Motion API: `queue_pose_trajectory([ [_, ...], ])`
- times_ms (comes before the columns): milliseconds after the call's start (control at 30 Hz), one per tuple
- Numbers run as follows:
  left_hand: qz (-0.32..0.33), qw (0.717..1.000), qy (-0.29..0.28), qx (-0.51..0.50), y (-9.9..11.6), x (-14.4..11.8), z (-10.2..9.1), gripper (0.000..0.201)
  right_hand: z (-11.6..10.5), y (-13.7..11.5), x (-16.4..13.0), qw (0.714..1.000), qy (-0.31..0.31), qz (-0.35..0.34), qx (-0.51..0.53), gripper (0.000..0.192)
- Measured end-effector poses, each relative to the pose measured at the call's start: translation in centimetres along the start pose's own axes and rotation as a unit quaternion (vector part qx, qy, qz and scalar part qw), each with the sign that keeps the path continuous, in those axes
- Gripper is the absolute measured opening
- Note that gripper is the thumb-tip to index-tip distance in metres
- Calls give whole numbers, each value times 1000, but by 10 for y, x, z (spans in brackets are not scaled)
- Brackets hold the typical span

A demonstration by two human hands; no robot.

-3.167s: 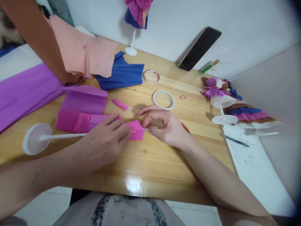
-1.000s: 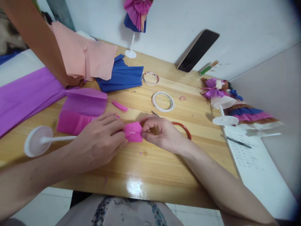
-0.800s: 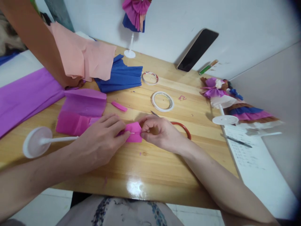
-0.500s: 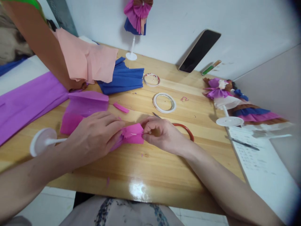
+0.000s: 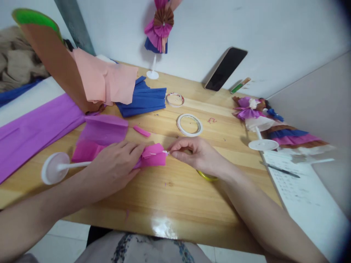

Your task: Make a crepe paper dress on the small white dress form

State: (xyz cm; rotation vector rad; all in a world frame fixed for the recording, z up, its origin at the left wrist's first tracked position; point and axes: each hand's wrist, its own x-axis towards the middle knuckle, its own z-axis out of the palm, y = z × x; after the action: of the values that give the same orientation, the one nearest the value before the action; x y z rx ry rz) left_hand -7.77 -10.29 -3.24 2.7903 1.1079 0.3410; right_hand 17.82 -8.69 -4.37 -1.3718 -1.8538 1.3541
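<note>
My left hand lies closed over a piece of bright pink crepe paper, pressing it near the table top. From beneath this hand a white rod runs left to a round white base, tipped on its side. At the paper's right end, my right hand pinches a small white strip between thumb and forefinger. Part of a yellow curved handle shows below the right hand; the rest is covered. Behind my left hand lies a loose magenta crepe sheet.
Two tape rolls lie beyond my hands. Blue, peach and purple crepe paper cover the left. A paper-dressed figure stands at the wall by a phone. Another figure lies right, near a notebook.
My right hand has drawn slightly away from the pink paper, and the white strip now shows between them. The camera view has tilted up a little. My left hand keeps its hold.
</note>
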Motion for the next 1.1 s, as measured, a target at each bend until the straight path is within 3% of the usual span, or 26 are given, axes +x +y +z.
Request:
queue_pose_trajectory([
  [200,-68,992,72,-76,-7,-3,-22,50,-15,-15,-1,977,86,-38,190,27],
  [333,-106,956,71,-264,-6,6,-44,62,-23,-22,-3,951,74,-74,290,36],
  [467,-3,861,0,-509,-1,25,-51,63,-15,-23,-5,953,3,-126,276,45],
  [633,12,807,-34,-590,-2,48,-26,62,3,-37,-10,947,-3,-153,281,56],
  [667,13,780,-38,-624,-4,51,-20,68,6,-40,-10,948,6,-150,280,53],
  [800,35,616,-43,-786,-7,62,-2,77,16,-46,-9,952,48,-133,271,44],
  [867,33,579,-52,-813,-8,64,1,71,20,-46,-7,954,63,-123,267,43],
  [933,31,584,-56,-809,-12,65,1,63,23,-45,-4,952,63,-121,273,42],
  [1033,39,628,-77,-773,-20,66,-6,56,25,-44,-2,945,38,-128,300,39],
  [1100,42,668,-104,-736,-26,66,-16,62,24,-45,-1,941,24,-127,312,36],
])
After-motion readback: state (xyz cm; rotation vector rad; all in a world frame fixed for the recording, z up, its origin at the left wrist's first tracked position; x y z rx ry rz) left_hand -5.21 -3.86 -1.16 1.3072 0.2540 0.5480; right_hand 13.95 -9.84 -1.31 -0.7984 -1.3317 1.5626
